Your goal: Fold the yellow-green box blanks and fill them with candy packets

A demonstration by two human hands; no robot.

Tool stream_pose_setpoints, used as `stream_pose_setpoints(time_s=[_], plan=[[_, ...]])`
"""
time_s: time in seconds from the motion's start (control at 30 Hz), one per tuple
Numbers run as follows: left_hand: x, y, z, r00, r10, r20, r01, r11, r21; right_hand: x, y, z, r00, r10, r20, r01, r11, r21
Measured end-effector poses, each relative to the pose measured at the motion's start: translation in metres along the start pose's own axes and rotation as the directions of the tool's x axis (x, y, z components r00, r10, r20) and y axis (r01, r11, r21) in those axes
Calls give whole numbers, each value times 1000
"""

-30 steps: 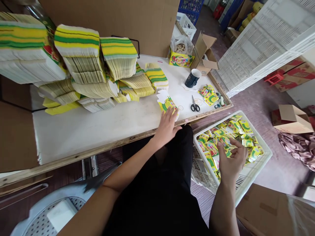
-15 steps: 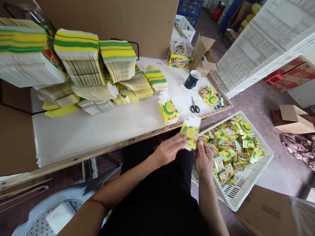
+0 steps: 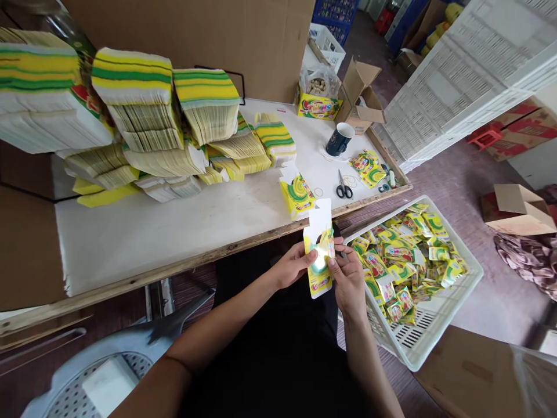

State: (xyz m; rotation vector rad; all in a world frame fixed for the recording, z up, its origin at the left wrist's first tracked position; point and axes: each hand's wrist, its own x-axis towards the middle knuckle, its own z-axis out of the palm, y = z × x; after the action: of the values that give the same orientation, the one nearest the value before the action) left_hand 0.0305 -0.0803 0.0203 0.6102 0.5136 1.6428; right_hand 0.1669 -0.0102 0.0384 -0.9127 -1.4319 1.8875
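Between my hands, in front of the table edge, is a flat yellow-and-green printed carton (image 3: 321, 277) with a white flap at its top. My left hand (image 3: 292, 266) grips its left side, thumb on the printed face. On the right side, my right hand (image 3: 347, 277) pinches it between thumb and fingers. Just beyond, a small stack of like cartons (image 3: 298, 194) lies on the table's front edge. To the right, a white plastic crate (image 3: 467, 284) holds many small yellow cartons (image 3: 402, 252).
Bundles of flat cartons (image 3: 134, 81) are piled at the table's (image 3: 174, 232) back left. Scissors (image 3: 343, 187), a dark mug (image 3: 339, 141) and loose packets (image 3: 368, 168) lie to the right. Stacked white crates (image 3: 456, 75) rise beyond; a grey chair (image 3: 82, 371) stands lower left.
The carton has come down and left, nearer my body, and now stands more upright with its white flap showing. My right hand has shifted left, and its fingers now pinch the carton's edge.
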Motion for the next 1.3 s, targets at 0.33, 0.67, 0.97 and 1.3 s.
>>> stream_pose_setpoints(time_s=[0.33, 0.67, 0.97, 1.3], plan=[[-1, -3, -7, 998, 52, 30, -52, 998, 27, 0, 0, -1, 995, -94, -40, 90, 992, -92], [7, -16, -7, 932, 105, -348, -38, 980, 194, 0, 5, 3, 961, -258, -95, 217, 924, -314], [-8, 0, 2, 959, 159, -236, -36, 892, 451, 6, -8, -18, 954, -290, 73, 293, 856, -426], [-14, 2, -1, 990, -69, -125, 105, 947, 303, 10, -24, -29, 897, -408, 171, 428, 703, -567]])
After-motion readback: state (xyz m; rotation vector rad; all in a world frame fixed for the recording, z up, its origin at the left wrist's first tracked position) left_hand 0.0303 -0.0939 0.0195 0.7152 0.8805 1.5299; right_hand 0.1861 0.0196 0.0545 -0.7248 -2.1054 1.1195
